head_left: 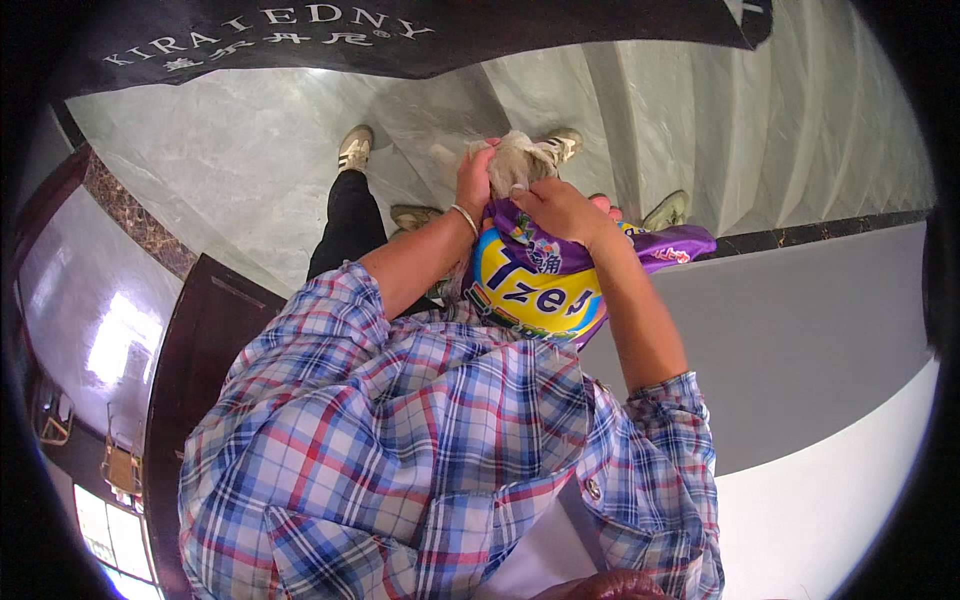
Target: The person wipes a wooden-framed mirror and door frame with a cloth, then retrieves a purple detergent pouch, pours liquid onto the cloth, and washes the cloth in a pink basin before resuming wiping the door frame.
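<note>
Both hands are on a wet-looking, beige-grey rag [517,159], bunched up in front of my body. My left hand [475,178], with a pale bracelet at the wrist, is closed around the rag's left side. On its lower right side my right hand [566,211] pinches the rag, fingers bent and partly hidden behind the hand. A purple apron [532,289] with a yellow and blue print bearing writing covers my front just below the rag, and my right forearm crosses over it.
Grey marble steps [739,150] rise at the right beside a grey wall [787,345]. Striped sneakers [356,148] and olive shoes [667,210] stand on the marble floor [247,142]. A black panel [465,30] with white writing spans the top. A dark wooden door [199,360] is at left.
</note>
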A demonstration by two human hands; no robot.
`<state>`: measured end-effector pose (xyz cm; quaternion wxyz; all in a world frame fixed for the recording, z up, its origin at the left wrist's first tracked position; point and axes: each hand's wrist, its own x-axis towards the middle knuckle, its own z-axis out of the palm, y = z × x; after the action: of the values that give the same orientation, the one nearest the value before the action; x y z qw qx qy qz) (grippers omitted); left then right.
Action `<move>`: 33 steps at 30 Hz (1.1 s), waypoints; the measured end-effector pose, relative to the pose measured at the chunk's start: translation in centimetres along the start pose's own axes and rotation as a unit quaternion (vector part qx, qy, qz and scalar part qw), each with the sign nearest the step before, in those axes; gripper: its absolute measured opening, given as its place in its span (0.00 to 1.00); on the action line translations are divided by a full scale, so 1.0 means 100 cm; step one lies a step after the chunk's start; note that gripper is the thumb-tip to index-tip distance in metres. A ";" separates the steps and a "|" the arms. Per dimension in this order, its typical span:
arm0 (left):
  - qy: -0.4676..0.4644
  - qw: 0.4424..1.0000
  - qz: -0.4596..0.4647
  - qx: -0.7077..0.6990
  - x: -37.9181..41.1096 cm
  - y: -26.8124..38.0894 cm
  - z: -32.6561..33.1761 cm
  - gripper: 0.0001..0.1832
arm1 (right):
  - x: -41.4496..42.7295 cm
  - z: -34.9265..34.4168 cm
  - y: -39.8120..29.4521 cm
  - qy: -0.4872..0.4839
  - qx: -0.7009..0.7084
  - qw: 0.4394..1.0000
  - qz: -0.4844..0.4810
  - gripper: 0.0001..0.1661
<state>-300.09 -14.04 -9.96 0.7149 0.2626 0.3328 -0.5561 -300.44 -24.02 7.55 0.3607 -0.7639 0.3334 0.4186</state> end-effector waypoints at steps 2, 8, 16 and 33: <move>0.012 0.999 -0.020 -0.028 -0.005 -0.004 -0.004 0.15 | 0.008 0.000 0.002 -0.043 0.001 0.998 0.038 0.28; 0.038 0.999 0.027 0.004 -0.006 -0.007 -0.007 0.15 | 0.016 -0.013 -0.007 -0.125 -0.015 0.989 0.078 0.29; 0.042 0.998 0.052 -0.007 0.009 -0.014 -0.018 0.17 | 0.030 0.009 0.009 -0.046 -0.038 0.995 0.076 0.29; 0.035 0.994 0.058 0.083 0.042 0.000 -0.025 0.14 | 0.053 -0.001 0.014 0.042 0.020 0.994 0.099 0.32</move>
<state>-299.89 -14.79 -14.77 0.7094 0.3589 0.2951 -0.5300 -299.21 -25.95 2.53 0.3182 -0.7366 0.4307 0.4132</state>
